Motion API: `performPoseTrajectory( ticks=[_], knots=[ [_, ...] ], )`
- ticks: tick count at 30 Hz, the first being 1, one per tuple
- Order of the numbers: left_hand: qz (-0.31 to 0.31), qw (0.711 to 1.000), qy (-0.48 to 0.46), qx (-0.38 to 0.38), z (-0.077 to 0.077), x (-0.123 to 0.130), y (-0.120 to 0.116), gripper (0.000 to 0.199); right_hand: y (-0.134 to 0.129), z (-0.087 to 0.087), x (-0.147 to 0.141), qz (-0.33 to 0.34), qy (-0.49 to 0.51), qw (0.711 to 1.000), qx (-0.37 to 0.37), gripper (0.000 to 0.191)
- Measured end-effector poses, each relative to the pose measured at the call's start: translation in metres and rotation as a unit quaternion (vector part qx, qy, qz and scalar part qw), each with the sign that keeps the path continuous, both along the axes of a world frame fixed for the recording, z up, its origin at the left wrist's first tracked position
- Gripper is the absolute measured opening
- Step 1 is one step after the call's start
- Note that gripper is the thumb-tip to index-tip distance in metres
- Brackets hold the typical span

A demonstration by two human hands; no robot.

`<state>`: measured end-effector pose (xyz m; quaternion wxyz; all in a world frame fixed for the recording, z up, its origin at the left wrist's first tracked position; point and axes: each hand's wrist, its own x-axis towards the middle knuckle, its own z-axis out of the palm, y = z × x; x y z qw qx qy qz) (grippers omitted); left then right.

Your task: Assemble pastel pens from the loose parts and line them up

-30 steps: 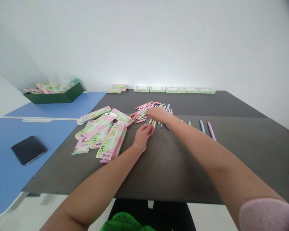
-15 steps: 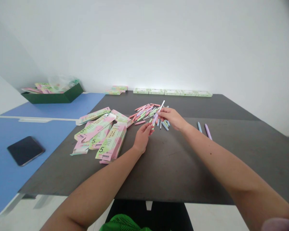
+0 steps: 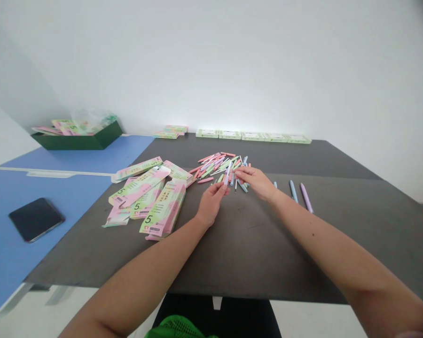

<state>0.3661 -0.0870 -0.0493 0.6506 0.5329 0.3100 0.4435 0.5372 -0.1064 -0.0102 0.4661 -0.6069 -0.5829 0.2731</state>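
Pinched between the fingers of my left hand (image 3: 212,201) is a light purple pen barrel (image 3: 227,176) with a white refill showing at its top, tilted slightly right. My right hand (image 3: 256,181) is just to its right, thumb and fingers pressed together; whatever they hold is too small to make out. Beyond both hands lies a loose pile of pink, green, purple and blue pen parts (image 3: 215,162). To the right, a blue pen (image 3: 293,191) and a purple pen (image 3: 306,198) lie side by side on the dark table (image 3: 246,253).
Several pink-green cartons (image 3: 164,206) are heaped at the left. A row of white-green boxes (image 3: 253,136) lines the back edge, with a small carton stack (image 3: 171,131) beside it. On the blue table stand a green tray (image 3: 74,142) and a phone (image 3: 37,219).
My right hand has drawn away from the purple barrel, to the right and slightly down. The white refill now sticks out less. My left hand still grips the barrel, a little to the right.
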Motion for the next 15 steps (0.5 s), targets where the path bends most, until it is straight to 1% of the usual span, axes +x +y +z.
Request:
performPoseTrajectory(
  ticks=[1,2,4,6,8,11,15],
  knots=[
    [0.016,1.0,-0.003,-0.007,-0.001,0.0,0.001,0.025,0.006,-0.002,0.006,-0.064,-0.035,0.997,-0.002,0.035],
    [0.031,0.999,-0.007,-0.015,-0.002,0.0,0.003,0.024,0.013,-0.004,0.012,-0.099,-0.057,0.993,-0.007,0.035],
    [0.057,0.998,-0.01,-0.033,-0.003,0.0,0.005,0.022,0.027,-0.006,0.023,-0.143,-0.094,0.985,-0.018,0.035],
    [0.072,0.996,-0.01,-0.045,-0.004,0.0,0.006,0.021,0.042,-0.005,0.03,-0.174,-0.138,0.974,-0.038,0.033],
    [0.076,0.996,-0.008,-0.048,-0.004,0.0,0.007,0.02,0.057,-0.004,0.032,-0.194,-0.191,0.96,-0.066,0.03],
    [0.075,0.996,-0.003,-0.044,-0.003,0.0,0.007,0.02,0.078,-0.003,0.024,-0.199,-0.274,0.932,-0.125,0.026],
    [0.072,0.997,0.001,-0.041,-0.002,0.0,0.007,0.022,0.099,-0.004,0.003,-0.196,-0.376,0.879,-0.219,0.03]
  ],
)
